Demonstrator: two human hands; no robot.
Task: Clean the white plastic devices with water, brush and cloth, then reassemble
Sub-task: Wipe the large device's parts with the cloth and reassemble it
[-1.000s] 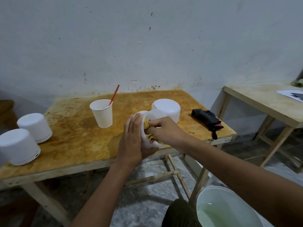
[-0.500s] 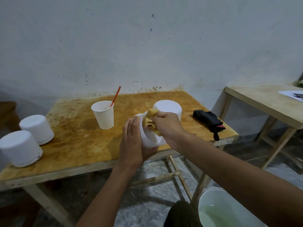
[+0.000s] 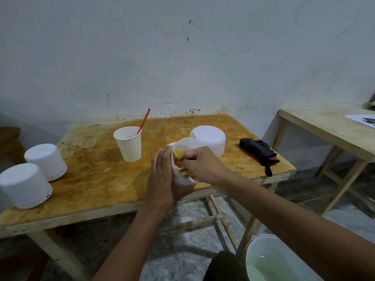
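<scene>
So the left hand has the white shell gripped from the side, fingers up along its wall and thumb tucked underneath. It's tipped on its side, right by the front edge of the surface. The right hand is pinching a bunched yellow cloth and has it stuffed against the shell's open mouth.

Going by the clock from the shell:
- At 10 o'clock there's a paper cup with a red stick leaning in it.
- At 1 o'clock, just behind the shell, there's a white device.
- At 3 o'clock there's a black folded thing; can't tell what it is.
- Way over at 9 o'clock, two more white devices sit side by side.
- Down at 5 o'clock on the floor is a white bucket with greenish water in it.
</scene>
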